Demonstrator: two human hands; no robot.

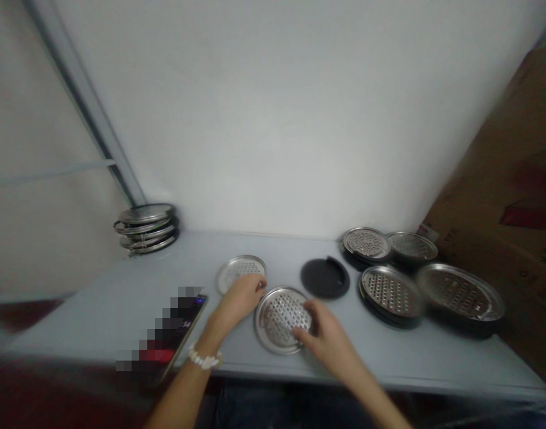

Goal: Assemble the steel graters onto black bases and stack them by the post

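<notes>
Left forearm: reaching over the near edge of the desk, wearing a pale bracelet.
Left hand: curling partly closed between the two middle discs; one cannot tell whether it is holding anything.
Right hand: spreading thumb and forefinger over the right side of the near disc, apparently touching it; how firmly is not showing.
Near disc: lying or being held at near middle, perforated metal facing up.
Far disc: lying just beyond, to the left.
Black disc: lying far right of the near disc.
Stacks: perforated discs sitting in a right-hand group and a far-left pile.
Phone: lying near left.
Handling: the person seems to be positioning or steadying the near disc.
Next move: any lifting would be calling for a surer hold on its rim.
</notes>
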